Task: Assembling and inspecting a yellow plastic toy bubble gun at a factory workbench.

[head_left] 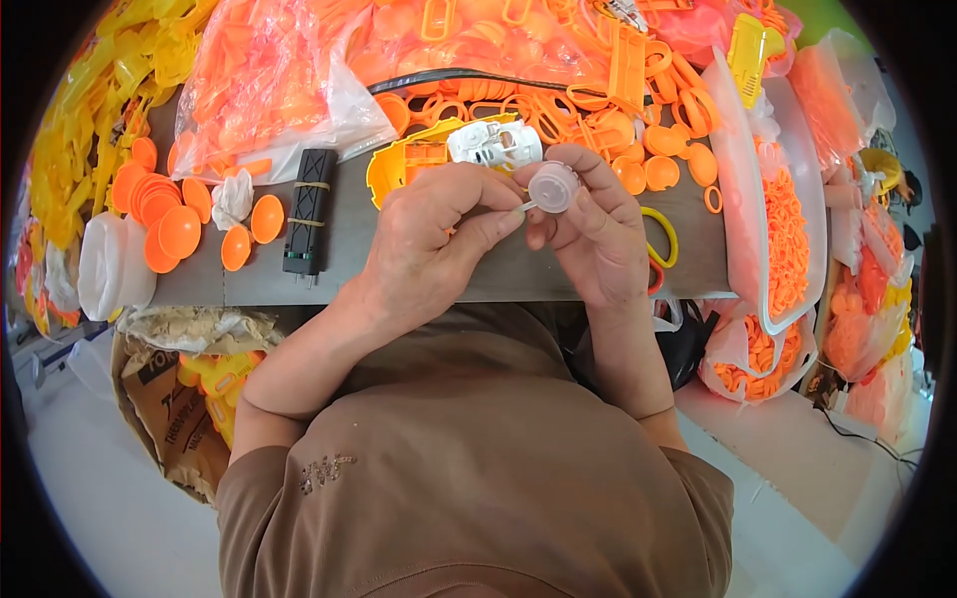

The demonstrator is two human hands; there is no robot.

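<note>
Both of my forearms come up from my brown shirt, and my right hand (588, 234) pinches a small clear round cap (553, 186) above the grey surface (349, 249), while my left hand (439, 234) grips a thin white pin (526, 207) lying left to right, its tip touching the cap. Right of me a clear tub (812, 179) holds small orange rings, a clear bag (269, 90) of orange parts lies at the back left, and a torn brown paper sack (174, 409) sits below the surface's edge.

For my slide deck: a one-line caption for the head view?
Right hand holds a translucent round cap; left hand pinches a thin white pin against it.
</note>
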